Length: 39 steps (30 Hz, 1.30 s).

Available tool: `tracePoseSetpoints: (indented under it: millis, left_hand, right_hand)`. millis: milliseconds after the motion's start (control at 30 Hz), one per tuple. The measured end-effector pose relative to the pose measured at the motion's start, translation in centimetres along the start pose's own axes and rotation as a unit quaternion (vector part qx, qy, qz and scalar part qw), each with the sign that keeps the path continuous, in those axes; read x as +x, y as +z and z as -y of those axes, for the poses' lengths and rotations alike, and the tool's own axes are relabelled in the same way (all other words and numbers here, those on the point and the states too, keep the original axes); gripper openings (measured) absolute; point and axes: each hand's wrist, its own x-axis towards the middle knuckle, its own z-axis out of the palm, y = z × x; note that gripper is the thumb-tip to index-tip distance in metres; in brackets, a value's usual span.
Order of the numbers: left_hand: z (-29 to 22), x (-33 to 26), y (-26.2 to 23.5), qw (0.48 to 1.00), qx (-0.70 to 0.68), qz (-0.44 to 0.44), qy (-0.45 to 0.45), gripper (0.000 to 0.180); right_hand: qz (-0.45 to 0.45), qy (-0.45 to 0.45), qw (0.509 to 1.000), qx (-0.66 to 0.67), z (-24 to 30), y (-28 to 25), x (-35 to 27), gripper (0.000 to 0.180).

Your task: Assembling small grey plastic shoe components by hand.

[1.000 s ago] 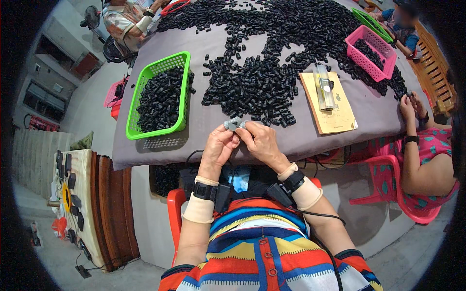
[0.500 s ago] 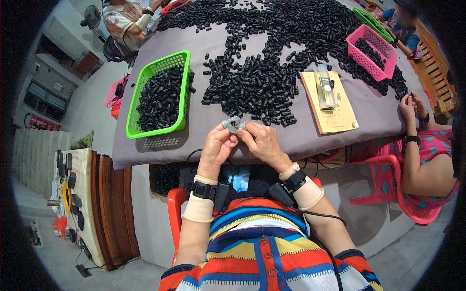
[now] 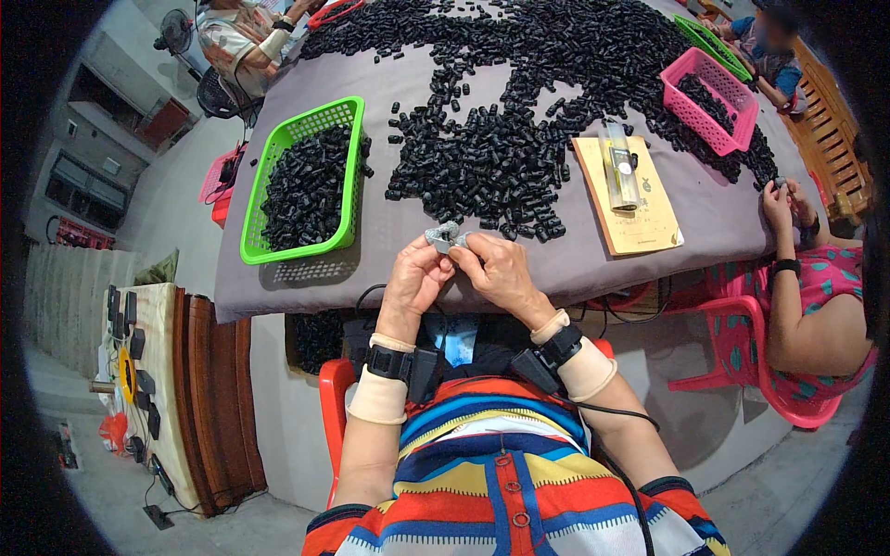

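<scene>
Close to the table's near edge, my left hand [image 3: 415, 276] and my right hand [image 3: 502, 271] meet with their fingertips pinched together. Grey fabric-like coverings [image 3: 443, 233] show at the fingertips. Whatever is pinched there is small and mostly hidden, so I cannot make it out. Just beyond my fingers spreads a pile of small black cylindrical parts [image 3: 482, 171]. To the left of my hands stands a green plastic basket [image 3: 356, 176] holding many of the same parts.
A yellowish booklet [image 3: 654, 227] lies on the right with a clear plastic case [image 3: 619, 171] on it. Farther right is a pink basket [image 3: 681, 69]. A co-worker's hands [image 3: 783, 204] handle something small at the right edge. Other people sit at the far side.
My fingertips have shifted very slightly at the pinch. Both arms, the baskets and the pile stay in place.
</scene>
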Motion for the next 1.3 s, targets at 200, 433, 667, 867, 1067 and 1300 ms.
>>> tracePoseSetpoints:
  millis: [200,433,667,867,1067,1300]
  left_hand:
    - [0.06,-0.14,0.10,1.000,0.020,0.013,0.001,0.024]
    - [-0.17,-0.12,0.40,1.000,0.001,-0.001,-0.005,0.024]
    - [0.04,0.13,-0.45,1.000,-0.010,0.008,-0.001,0.024]
    - [-0.01,0.03,-0.53,1.000,-0.010,0.015,0.001,0.025]
    - [-0.08,-0.04,-0.34,1.000,-0.014,0.017,-0.003,0.027]
    - [-0.21,-0.09,0.13,1.000,0.007,0.017,-0.007,0.027]
  right_hand:
    - [-0.013,0.012,1.000,0.003,0.03,0.29,0.06,0.027]
    - [-0.001,-0.003,1.000,0.010,-0.09,-0.18,-0.10,0.027]
    - [0.002,-0.001,1.000,0.012,-0.13,-0.16,-0.09,0.026]
    - [-0.002,-0.001,1.000,0.018,-0.18,-0.01,-0.08,0.026]
    - [0.003,0.000,1.000,0.009,0.11,-0.11,0.00,0.025]
    - [0.001,0.000,1.000,-0.003,-0.13,0.07,0.07,0.024]
